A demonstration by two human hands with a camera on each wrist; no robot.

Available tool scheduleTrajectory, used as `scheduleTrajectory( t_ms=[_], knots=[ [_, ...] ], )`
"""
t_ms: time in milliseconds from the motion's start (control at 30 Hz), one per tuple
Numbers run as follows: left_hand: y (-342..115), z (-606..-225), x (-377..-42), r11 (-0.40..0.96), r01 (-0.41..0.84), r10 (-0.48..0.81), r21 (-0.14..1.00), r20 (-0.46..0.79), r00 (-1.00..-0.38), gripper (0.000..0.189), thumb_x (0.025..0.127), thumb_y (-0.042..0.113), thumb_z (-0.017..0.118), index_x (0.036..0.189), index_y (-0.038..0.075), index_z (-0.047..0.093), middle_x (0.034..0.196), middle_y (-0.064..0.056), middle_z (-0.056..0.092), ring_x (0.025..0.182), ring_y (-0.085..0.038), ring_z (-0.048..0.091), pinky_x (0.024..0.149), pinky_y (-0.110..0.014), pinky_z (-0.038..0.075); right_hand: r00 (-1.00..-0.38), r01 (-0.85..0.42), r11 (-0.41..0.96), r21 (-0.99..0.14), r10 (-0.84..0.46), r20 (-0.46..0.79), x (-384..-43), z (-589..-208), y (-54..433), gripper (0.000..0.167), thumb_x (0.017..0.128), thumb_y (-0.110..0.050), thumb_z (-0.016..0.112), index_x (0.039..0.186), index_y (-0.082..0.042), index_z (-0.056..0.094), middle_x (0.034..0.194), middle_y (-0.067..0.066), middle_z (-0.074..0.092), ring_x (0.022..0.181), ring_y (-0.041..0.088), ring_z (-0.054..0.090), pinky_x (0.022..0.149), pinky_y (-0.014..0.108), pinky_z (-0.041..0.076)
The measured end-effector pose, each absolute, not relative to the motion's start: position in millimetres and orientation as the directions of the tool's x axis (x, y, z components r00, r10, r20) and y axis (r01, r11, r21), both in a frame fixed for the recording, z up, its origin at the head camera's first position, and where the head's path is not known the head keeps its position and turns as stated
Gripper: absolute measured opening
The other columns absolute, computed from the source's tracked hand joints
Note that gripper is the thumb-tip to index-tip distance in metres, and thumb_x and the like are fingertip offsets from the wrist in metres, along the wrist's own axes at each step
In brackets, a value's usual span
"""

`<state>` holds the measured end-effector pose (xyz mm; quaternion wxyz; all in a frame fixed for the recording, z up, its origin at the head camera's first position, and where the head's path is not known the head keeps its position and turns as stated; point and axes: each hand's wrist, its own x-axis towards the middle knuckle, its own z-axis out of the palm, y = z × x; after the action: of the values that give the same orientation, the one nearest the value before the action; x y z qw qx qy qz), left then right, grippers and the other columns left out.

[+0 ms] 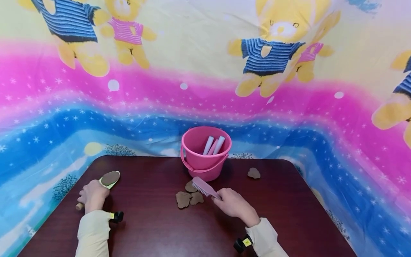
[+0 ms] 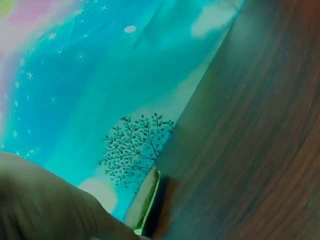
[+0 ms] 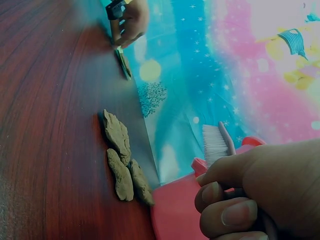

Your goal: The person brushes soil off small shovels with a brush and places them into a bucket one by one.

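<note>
At the table's left side, my left hand (image 1: 94, 195) grips a small trowel by its wooden handle (image 1: 79, 206). A flat brown clay-like lump (image 1: 110, 177) lies on the trowel's light green blade (image 1: 113, 184). My right hand (image 1: 236, 204) holds a brush (image 1: 203, 186) with a pinkish back and white bristles (image 3: 214, 142), its fingers curled round the handle. In the head view the brush head overlaps the edge of a small cluster of brown lumps, including a jagged one (image 1: 183, 200) and a smaller one (image 1: 197, 198).
Behind the cluster stands a pink bucket (image 1: 205, 162), handle hanging in front, with white and pink handles (image 1: 219, 145) sticking up inside. Another brown lump (image 1: 254, 173) lies right of it on the dark wooden table (image 1: 154, 228). A printed bear curtain (image 1: 205, 96) borders the table.
</note>
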<state>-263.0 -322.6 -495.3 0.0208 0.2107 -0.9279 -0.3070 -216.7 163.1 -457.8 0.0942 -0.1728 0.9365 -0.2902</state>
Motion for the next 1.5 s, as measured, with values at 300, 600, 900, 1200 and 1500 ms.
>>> scheduleTrajectory(
  t_ms=[300, 600, 900, 1200, 1500],
  knots=[
    [-333, -496, -255, 0.698, -0.391, -0.442, 0.6, -0.069, -0.894, 0.018, 0.08, 0.009, 0.06, 0.081, -0.007, 0.052, 0.08, -0.031, 0.053, 0.077, -0.052, 0.054, 0.063, -0.057, 0.045, -0.922, -0.279, 0.769, -0.576, -0.383, -0.065, -215, -454, 163, 0.029, 0.1, -0.028, 0.064, 0.08, -0.008, 0.069, 0.054, -0.005, 0.044, 0.047, 0.01, 0.04, 0.045, 0.025, 0.035],
    [-336, -492, -244, 0.688, -0.434, -0.44, 0.581, -0.142, -0.887, 0.033, 0.085, 0.02, 0.064, 0.085, -0.011, 0.056, 0.088, -0.035, 0.054, 0.079, -0.047, 0.052, 0.065, -0.055, 0.046, -0.921, -0.269, 0.772, -0.576, -0.381, -0.081, -212, -456, 162, 0.033, 0.1, -0.029, 0.064, 0.076, -0.007, 0.069, 0.053, -0.006, 0.043, 0.047, 0.01, 0.04, 0.046, 0.025, 0.035],
    [-341, -490, -235, 0.694, -0.386, -0.349, 0.607, -0.185, -0.919, 0.033, 0.088, 0.028, 0.068, 0.069, 0.005, 0.053, 0.07, -0.014, 0.05, 0.072, -0.032, 0.05, 0.062, -0.041, 0.043, -0.921, -0.271, 0.776, -0.569, -0.381, -0.08, -213, -458, 161, 0.027, 0.099, -0.027, 0.065, 0.081, -0.009, 0.071, 0.055, -0.005, 0.046, 0.048, 0.01, 0.042, 0.046, 0.026, 0.037],
    [-345, -487, -242, 0.729, -0.359, -0.282, 0.583, -0.221, -0.934, 0.044, 0.097, 0.026, 0.054, 0.056, 0.012, 0.053, 0.054, -0.004, 0.052, 0.054, -0.022, 0.053, 0.06, -0.039, 0.04, -0.922, -0.254, 0.772, -0.583, -0.375, -0.096, -213, -457, 161, 0.023, 0.099, -0.028, 0.065, 0.089, -0.01, 0.073, 0.056, -0.004, 0.049, 0.048, 0.011, 0.044, 0.047, 0.025, 0.039],
    [-347, -491, -252, 0.733, -0.265, -0.183, 0.626, -0.194, -0.964, 0.047, 0.1, 0.031, 0.051, 0.054, 0.019, 0.046, 0.052, 0.002, 0.042, 0.051, -0.018, 0.042, 0.054, -0.035, 0.038, -0.923, -0.248, 0.766, -0.593, -0.372, -0.096, -214, -457, 161, 0.023, 0.1, -0.026, 0.064, 0.087, -0.01, 0.073, 0.056, -0.004, 0.048, 0.048, 0.011, 0.044, 0.046, 0.026, 0.038]
  ],
)
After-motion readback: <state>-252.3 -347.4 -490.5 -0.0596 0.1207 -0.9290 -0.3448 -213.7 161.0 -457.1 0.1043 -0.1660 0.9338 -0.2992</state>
